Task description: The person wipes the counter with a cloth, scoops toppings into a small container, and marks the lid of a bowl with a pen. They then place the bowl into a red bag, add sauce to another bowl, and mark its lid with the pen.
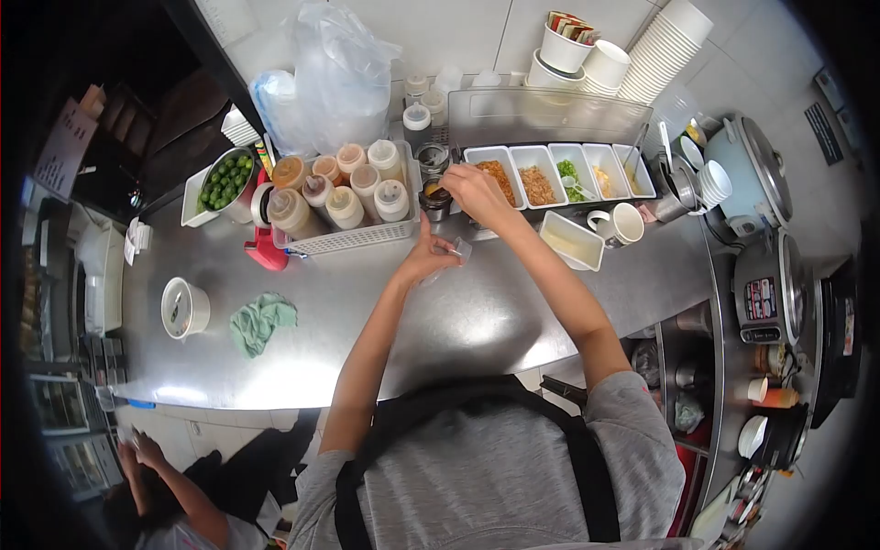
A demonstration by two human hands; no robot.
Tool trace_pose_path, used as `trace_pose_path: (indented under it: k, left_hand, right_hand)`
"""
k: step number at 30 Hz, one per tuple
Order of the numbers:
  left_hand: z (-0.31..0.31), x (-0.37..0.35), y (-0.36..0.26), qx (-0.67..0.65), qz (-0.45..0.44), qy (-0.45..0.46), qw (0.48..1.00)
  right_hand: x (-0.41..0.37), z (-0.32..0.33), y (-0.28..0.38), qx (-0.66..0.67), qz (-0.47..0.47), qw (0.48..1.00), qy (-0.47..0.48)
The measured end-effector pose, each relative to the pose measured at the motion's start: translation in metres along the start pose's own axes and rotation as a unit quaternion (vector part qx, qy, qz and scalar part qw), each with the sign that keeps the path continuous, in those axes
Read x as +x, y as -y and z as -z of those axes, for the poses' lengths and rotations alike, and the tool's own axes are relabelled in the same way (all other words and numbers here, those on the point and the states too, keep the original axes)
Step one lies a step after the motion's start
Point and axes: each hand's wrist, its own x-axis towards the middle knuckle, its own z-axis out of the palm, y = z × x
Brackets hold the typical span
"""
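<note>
Head view, white tub (174, 316) at left, green cloth (262, 323), crate (357, 240) of squeeze bottles, left hand (426, 257) pinching a small clear plastic piece (463, 249) above the counter (477, 316), dark jar (436, 207) behind, right hand (477, 192) beside its mouth, fingertips pressed together, anything held unclear, topping trays (547, 204) beyond.

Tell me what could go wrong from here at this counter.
The clear plastic piece in the left hand looks thin and light, so it might slip or crumple.
The right hand is at a small dark container crowded by other items; a nudge could tip it.
The right forearm passes close to the white tub, so an elbow swing might knock it.
</note>
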Motion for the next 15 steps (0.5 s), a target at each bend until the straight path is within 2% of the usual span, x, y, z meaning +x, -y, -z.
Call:
trace_pose_path:
  k: [4, 7, 10, 15]
  left_hand:
    - [-0.011, -0.004, -0.002, 0.002, 0.001, -0.014, 1.000]
    - [-0.018, -0.004, 0.003, 0.009, -0.009, -0.021, 1.000]
    - [-0.024, -0.005, 0.009, 0.023, -0.023, -0.048, 0.998]
    - [-0.021, -0.023, 0.009, 0.076, -0.072, -0.109, 0.989]
  right_hand:
    - [0.003, 0.003, -0.002, -0.058, 0.086, 0.995, 0.005]
    - [0.001, -0.001, -0.004, -0.081, 0.069, 0.994, 0.026]
    - [0.002, -0.008, -0.010, -0.019, -0.018, 1.000, 0.010]
    - [0.004, -0.009, -0.017, 0.101, -0.166, 0.979, 0.056]
